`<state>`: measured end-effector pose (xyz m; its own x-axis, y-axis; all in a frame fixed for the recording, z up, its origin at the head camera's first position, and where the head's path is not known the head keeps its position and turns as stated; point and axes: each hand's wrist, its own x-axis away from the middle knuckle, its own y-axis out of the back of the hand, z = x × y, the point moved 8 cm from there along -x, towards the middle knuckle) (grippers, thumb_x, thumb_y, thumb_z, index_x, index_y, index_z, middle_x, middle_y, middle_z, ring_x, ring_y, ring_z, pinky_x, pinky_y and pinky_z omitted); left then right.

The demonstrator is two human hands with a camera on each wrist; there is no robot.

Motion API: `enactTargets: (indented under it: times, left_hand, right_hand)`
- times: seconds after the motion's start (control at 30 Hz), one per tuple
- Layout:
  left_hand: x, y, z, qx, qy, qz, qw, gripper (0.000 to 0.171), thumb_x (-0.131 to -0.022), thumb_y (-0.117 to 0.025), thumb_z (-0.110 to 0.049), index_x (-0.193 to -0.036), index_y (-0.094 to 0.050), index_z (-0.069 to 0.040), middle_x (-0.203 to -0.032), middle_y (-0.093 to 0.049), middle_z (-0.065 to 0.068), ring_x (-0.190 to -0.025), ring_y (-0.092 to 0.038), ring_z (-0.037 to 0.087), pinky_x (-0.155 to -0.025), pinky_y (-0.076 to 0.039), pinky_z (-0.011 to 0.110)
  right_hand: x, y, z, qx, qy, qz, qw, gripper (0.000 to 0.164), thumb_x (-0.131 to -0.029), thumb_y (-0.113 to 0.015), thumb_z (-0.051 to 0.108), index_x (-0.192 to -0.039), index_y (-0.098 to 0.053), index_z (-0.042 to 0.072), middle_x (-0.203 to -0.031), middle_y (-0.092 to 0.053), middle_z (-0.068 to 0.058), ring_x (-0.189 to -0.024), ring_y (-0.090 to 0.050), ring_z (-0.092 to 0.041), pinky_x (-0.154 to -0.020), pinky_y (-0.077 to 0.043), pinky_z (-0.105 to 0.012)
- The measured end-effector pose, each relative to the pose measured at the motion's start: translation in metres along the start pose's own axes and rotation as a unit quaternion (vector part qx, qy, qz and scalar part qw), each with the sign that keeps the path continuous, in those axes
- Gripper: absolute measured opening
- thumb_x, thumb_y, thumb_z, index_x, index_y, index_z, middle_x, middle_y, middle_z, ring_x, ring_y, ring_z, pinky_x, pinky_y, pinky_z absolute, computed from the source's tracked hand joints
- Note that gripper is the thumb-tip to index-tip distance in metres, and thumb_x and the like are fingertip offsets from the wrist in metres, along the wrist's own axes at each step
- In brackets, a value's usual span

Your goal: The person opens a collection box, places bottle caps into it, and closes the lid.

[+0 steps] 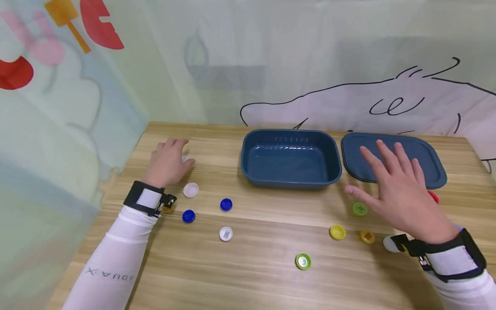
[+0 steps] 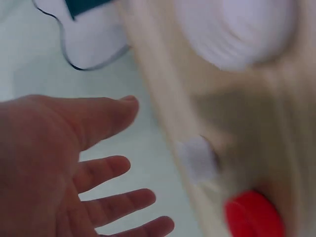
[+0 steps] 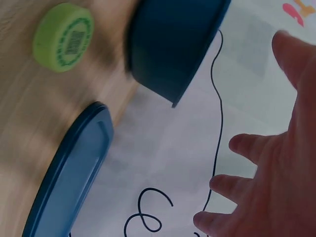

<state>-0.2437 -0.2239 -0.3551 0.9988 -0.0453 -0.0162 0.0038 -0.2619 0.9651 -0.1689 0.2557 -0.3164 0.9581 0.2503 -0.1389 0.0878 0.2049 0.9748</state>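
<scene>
My left hand hovers over the far left of the table, fingers spread and holding nothing. Close by it, a small white cap is partly hidden behind the thumb, and a white cap lies nearer. In the left wrist view a red cap also shows, along with a blurred white one. My right hand is raised with splayed fingers, empty, overlapping the flat blue lid. Below its thumb lies a green cap. A red cap is mostly hidden behind this hand.
A deep blue rectangular container stands at the back middle, left of the lid. Two blue caps, a white cap, a green cap, a yellow cap and an orange cap lie scattered in front. Printed curtains border the table behind and left.
</scene>
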Motion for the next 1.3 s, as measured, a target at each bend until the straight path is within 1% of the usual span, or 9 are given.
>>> enactTargets:
  times: [0.17,0.33,0.5,0.63,0.77,0.9,1.1,1.2,1.3]
  left_hand:
    - [-0.007,-0.016,0.018,-0.019,0.012,0.028,0.9994,0.061,-0.092,-0.065,-0.032,-0.144,-0.046,-0.004,-0.138,-0.048,0.027,-0.123,-0.046,0.051,-0.095,-0.042,0.067]
    - [-0.009,-0.022,0.024,-0.035,-0.002,0.039,0.9986,0.052,-0.093,-0.064,-0.029,-0.136,-0.054,0.0,-0.128,-0.054,0.029,-0.114,-0.053,0.051,-0.087,-0.046,0.064]
    - [-0.01,-0.021,0.022,-0.033,-0.008,0.048,0.9982,0.043,-0.094,-0.062,-0.024,-0.128,-0.059,0.002,-0.121,-0.057,0.028,-0.109,-0.057,0.048,-0.086,-0.048,0.06]
    - [-0.01,-0.021,0.02,-0.038,-0.003,0.056,0.9977,0.04,-0.095,-0.062,-0.023,-0.127,-0.06,0.0,-0.12,-0.058,0.027,-0.11,-0.058,0.047,-0.087,-0.047,0.062]
    - [-0.01,-0.014,0.01,-0.036,-0.013,0.041,0.9984,0.039,-0.094,-0.062,-0.023,-0.127,-0.06,-0.002,-0.12,-0.059,0.025,-0.109,-0.059,0.045,-0.086,-0.047,0.062]
    - [-0.007,0.0,-0.018,-0.018,-0.046,0.016,0.9986,0.039,-0.095,-0.063,-0.023,-0.128,-0.06,-0.003,-0.124,-0.059,0.023,-0.11,-0.059,0.041,-0.088,-0.049,0.059]
    - [-0.003,0.023,-0.088,-0.003,-0.134,-0.023,0.9907,0.038,-0.093,-0.067,-0.023,-0.127,-0.063,-0.005,-0.122,-0.062,0.017,-0.112,-0.061,0.035,-0.094,-0.05,0.05]
    - [-0.003,0.026,-0.122,-0.012,-0.18,-0.038,0.9829,0.037,-0.092,-0.069,-0.023,-0.126,-0.064,-0.007,-0.118,-0.064,0.013,-0.109,-0.061,0.031,-0.092,-0.051,0.046]
    - [-0.006,0.021,-0.151,-0.021,-0.21,-0.029,0.9771,0.036,-0.093,-0.068,-0.023,-0.126,-0.065,-0.009,-0.114,-0.063,0.01,-0.104,-0.06,0.027,-0.089,-0.052,0.043]
  right_hand:
    - [0.004,-0.011,-0.006,0.022,-0.006,0.025,0.999,0.105,-0.081,-0.062,0.069,-0.159,-0.009,0.023,-0.166,0.006,-0.014,-0.149,0.019,-0.044,-0.11,0.015,-0.071]
    - [0.004,-0.018,-0.01,0.025,-0.015,0.045,0.999,0.107,-0.08,-0.061,0.072,-0.159,-0.006,0.024,-0.166,0.009,-0.013,-0.148,0.022,-0.043,-0.109,0.015,-0.073]
    - [0.005,-0.021,-0.011,0.021,-0.017,0.053,0.998,0.108,-0.08,-0.061,0.072,-0.159,-0.005,0.025,-0.166,0.009,-0.012,-0.148,0.023,-0.043,-0.108,0.009,-0.076]
    - [0.005,-0.023,-0.013,0.021,-0.017,0.056,0.998,0.108,-0.079,-0.061,0.073,-0.159,-0.006,0.025,-0.166,0.009,-0.012,-0.148,0.023,-0.043,-0.107,0.007,-0.078]
    - [0.005,-0.024,-0.015,0.021,-0.018,0.058,0.998,0.108,-0.079,-0.061,0.073,-0.159,-0.006,0.025,-0.166,0.009,-0.012,-0.148,0.022,-0.044,-0.107,0.006,-0.079]
    - [0.005,-0.024,-0.014,0.022,-0.02,0.064,0.998,0.108,-0.079,-0.06,0.074,-0.159,-0.006,0.026,-0.166,0.008,-0.013,-0.148,0.021,-0.044,-0.106,0.005,-0.079]
    - [0.005,-0.022,-0.011,0.021,-0.018,0.065,0.998,0.108,-0.079,-0.06,0.075,-0.159,-0.005,0.027,-0.166,0.007,-0.012,-0.148,0.022,-0.043,-0.107,0.006,-0.078]
    - [0.005,-0.021,-0.011,0.02,-0.017,0.065,0.998,0.107,-0.079,-0.06,0.074,-0.159,-0.005,0.027,-0.166,0.008,-0.012,-0.148,0.022,-0.043,-0.107,0.006,-0.078]
    - [0.005,-0.02,-0.01,0.022,-0.018,0.064,0.998,0.108,-0.079,-0.06,0.074,-0.159,-0.006,0.027,-0.166,0.007,-0.012,-0.148,0.021,-0.044,-0.107,0.004,-0.079]
